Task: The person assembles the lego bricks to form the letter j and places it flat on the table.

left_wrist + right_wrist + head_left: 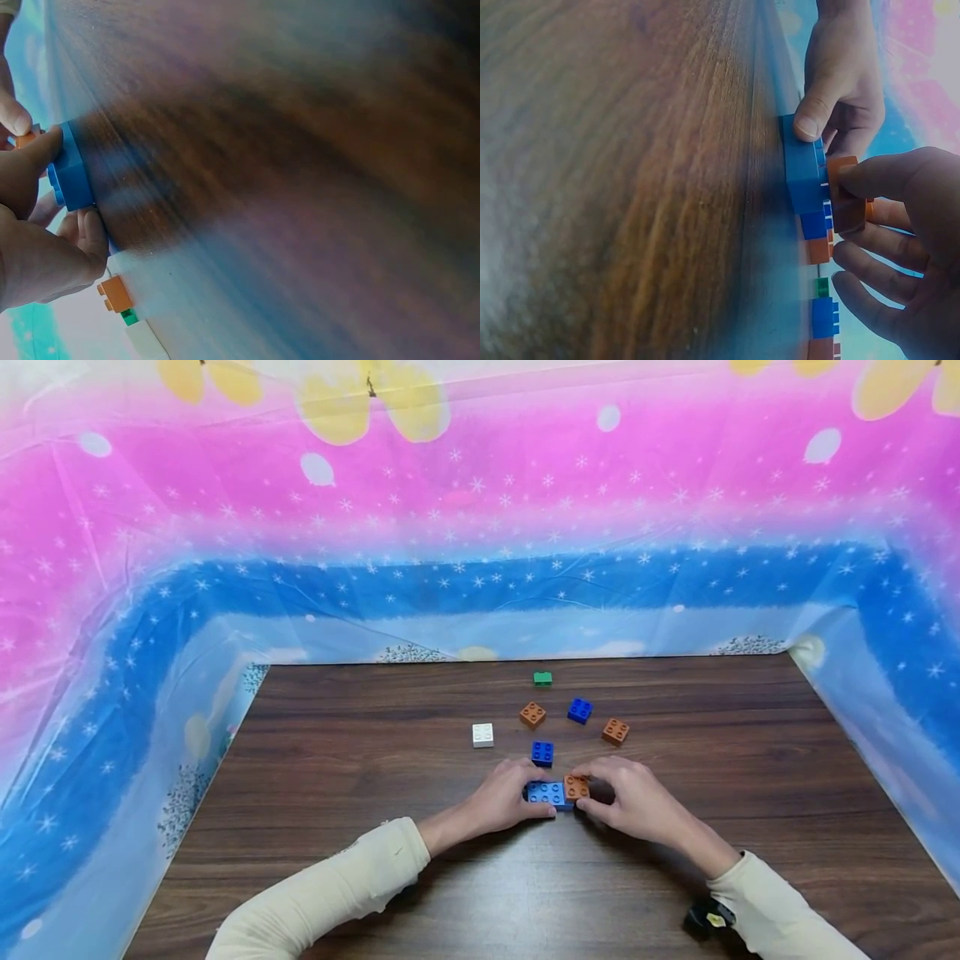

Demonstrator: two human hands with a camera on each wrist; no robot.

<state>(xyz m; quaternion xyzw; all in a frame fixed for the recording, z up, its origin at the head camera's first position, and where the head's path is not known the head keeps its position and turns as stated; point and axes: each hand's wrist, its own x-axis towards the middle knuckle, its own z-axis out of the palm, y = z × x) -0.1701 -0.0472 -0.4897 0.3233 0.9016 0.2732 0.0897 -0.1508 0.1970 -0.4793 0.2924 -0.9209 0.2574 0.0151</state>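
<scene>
A long light-blue building brick (545, 792) lies on the dark wooden table near its middle, studs up. My left hand (504, 797) grips its left part, thumb on the near side and fingers on the far side. Over the brick's right end sits an orange-brown square brick (577, 787), pinched between the thumb and fingers of my right hand (636, 797). In the right wrist view, blue studs show between the orange brick (847, 196) and the light-blue brick (801, 176), so whether they are fully joined is unclear.
Just beyond my hands is a dark-blue brick (542, 753), with a white brick (482, 735) to its left. Farther back lie two orange-brown bricks (532, 714), another dark-blue brick (580, 710) and a green brick (542, 678). A patterned cloth (480, 585) borders the table (360, 710).
</scene>
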